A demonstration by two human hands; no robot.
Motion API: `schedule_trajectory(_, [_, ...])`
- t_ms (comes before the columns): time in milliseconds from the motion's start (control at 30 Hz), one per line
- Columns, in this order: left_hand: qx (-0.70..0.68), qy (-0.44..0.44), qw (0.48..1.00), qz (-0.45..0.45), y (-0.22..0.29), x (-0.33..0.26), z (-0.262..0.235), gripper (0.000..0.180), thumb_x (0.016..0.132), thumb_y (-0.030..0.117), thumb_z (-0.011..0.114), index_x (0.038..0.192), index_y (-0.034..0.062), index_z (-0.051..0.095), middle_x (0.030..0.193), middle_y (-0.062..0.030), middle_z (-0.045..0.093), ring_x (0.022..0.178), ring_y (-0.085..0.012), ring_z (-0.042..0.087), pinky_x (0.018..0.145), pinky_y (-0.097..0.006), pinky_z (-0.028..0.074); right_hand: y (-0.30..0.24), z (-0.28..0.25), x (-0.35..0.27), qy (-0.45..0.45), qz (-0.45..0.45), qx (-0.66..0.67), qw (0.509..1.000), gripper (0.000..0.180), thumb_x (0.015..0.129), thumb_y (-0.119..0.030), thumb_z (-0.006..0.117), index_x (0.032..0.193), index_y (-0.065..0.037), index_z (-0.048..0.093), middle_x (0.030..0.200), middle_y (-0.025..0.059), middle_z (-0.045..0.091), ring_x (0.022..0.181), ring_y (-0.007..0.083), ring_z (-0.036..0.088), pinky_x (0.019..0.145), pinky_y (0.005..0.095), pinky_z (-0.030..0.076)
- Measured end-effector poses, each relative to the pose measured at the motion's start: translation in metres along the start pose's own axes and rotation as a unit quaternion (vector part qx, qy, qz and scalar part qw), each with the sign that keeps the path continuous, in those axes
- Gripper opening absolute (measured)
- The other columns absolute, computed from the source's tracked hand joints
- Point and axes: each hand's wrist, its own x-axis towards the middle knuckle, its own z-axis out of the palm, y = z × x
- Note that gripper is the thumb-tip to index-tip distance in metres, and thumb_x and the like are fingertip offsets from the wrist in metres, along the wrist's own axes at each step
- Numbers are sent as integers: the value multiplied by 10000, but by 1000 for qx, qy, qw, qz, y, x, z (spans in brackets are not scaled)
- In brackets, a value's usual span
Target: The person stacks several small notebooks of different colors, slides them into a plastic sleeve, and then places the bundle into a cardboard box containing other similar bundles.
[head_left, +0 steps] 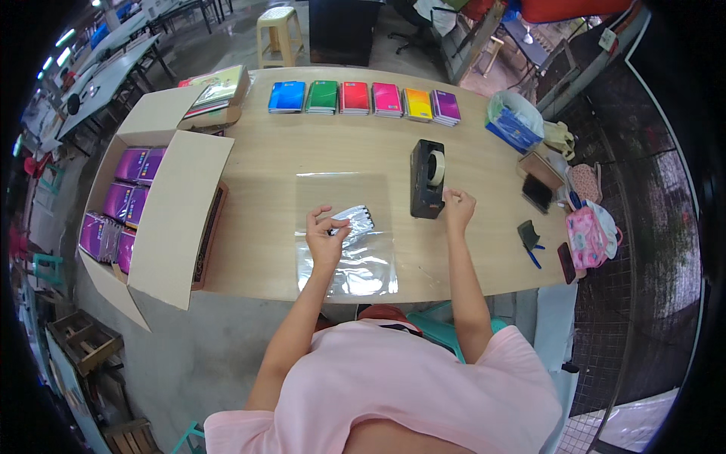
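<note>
My left hand (326,236) pinches the near-left part of a small spiral notebook (355,222); it looks pale and shiny, as if wrapped in clear plastic, and its dark coils face right. Under it, a large clear plastic bag (355,276) lies flat on the table, glare on its near half. To the right, a black tape dispenser (420,198) carries a roll of pale tape (436,168). My right hand (458,206) is at the dispenser's near end, thumb and finger closed together at the tape's loose end, which is too small to see well.
Stacks of small notebooks in several colours, such as a red stack (354,98), line the table's far edge. An open cardboard box (181,204) of purple notebook packs stands left. On the right lie blue-handled cutters (532,253), a brush (538,194) and a pink pouch (588,236).
</note>
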Motion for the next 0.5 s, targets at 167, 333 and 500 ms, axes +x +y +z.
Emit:
schedule_trajectory(167, [-14, -15, 1000, -9, 11, 0, 6, 171, 635, -16, 800, 779, 68, 763, 1216, -57, 518, 927, -178, 553, 811, -318, 460, 48, 12, 26, -230, 262, 170, 922, 235, 800, -217, 762, 736, 2, 706, 822, 122, 680, 824, 194, 606, 733, 376, 478])
schedule_trajectory(333, [19, 14, 1000, 10, 3, 0, -15, 160, 642, -35, 797, 760, 63, 749, 1219, -74, 503, 920, -177, 551, 819, -328, 458, 17, 3, -43, -213, 243, 161, 932, 215, 858, -237, 727, 832, -26, 695, 826, 78, 671, 753, 180, 606, 695, 385, 496])
schedule_trajectory(500, [7, -18, 999, 45, 2, 0, 0, 143, 646, -29, 795, 705, 55, 696, 1197, -99, 501, 931, -179, 561, 817, -342, 455, 29, 9, -80, -220, 595, 511, 580, 192, 880, -203, 716, 868, -18, 668, 775, 68, 656, 666, 126, 586, 591, 289, 474])
